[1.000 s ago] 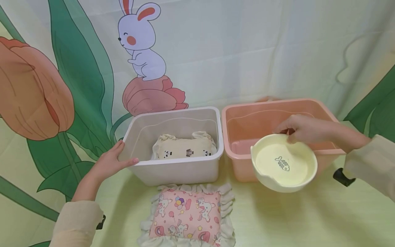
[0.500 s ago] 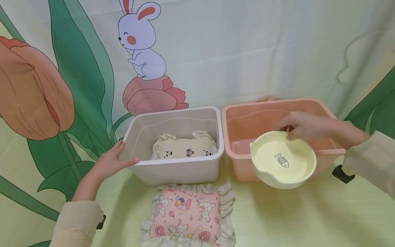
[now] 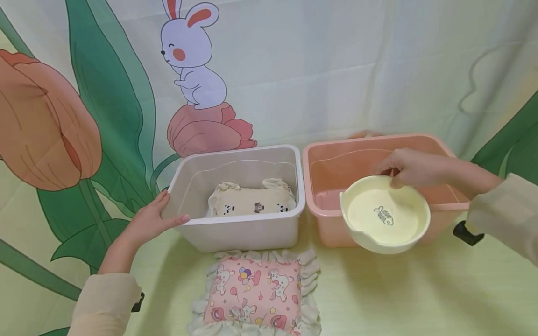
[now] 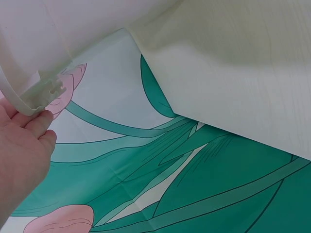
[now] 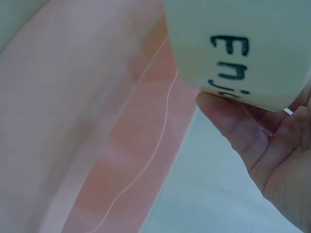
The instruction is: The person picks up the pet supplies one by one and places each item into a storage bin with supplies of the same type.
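Note:
My right hand [image 3: 414, 167] pinches the far rim of a pale yellow bowl [image 3: 384, 219] with a fishbone drawing inside. Tilted toward me, the bowl hangs over the front edge of the pink bin [image 3: 332, 228]. Black lettering marks the bowl's outer wall [image 5: 233, 63] in the right wrist view. My left hand [image 3: 149, 224] rests at the front left corner of the light grey bin [image 3: 239, 233], its thumb along the front rim. The left wrist view shows the fingers [image 4: 39, 124] touching that bin's outer edge.
A cream ruffled pillow [image 3: 252, 199] with animal faces lies inside the grey bin. Before that bin, a pink pillow [image 3: 256, 294] with pale ruffles lies on the light tabletop [image 3: 378, 298]. A printed curtain [image 3: 319, 70] hangs close behind both bins.
My right hand has raised the bowl slightly and shifted it a little toward the pink bin. The left hand has kept its place.

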{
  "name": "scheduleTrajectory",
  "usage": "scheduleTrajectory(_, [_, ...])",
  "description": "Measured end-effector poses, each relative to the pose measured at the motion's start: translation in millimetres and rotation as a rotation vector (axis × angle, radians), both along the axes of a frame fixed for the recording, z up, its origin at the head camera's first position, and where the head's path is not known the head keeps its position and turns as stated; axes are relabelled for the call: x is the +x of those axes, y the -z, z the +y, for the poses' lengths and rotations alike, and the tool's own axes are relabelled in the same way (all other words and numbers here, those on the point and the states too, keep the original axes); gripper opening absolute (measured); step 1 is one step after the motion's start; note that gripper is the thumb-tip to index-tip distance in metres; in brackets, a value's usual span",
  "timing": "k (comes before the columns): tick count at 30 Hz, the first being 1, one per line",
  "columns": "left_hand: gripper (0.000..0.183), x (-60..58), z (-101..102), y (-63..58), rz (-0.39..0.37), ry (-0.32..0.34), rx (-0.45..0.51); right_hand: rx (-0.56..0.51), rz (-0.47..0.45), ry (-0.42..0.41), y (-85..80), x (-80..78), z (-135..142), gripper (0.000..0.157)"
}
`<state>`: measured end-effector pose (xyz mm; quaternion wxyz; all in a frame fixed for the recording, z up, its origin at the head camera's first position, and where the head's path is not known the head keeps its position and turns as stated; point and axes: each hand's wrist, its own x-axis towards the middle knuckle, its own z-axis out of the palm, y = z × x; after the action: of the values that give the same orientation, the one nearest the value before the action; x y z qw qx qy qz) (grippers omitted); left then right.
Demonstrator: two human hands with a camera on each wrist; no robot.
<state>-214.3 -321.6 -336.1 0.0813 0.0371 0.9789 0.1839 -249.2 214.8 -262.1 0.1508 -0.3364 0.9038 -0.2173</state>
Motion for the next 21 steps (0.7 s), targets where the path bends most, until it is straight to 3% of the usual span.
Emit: scheduleTrajectory(21, [0.098,-0.9,-0.8,-0.1,-0.009,-0.007,0.003,0.060,-0.020,0.054,-8.5,-9.0,-2.5,0.031])
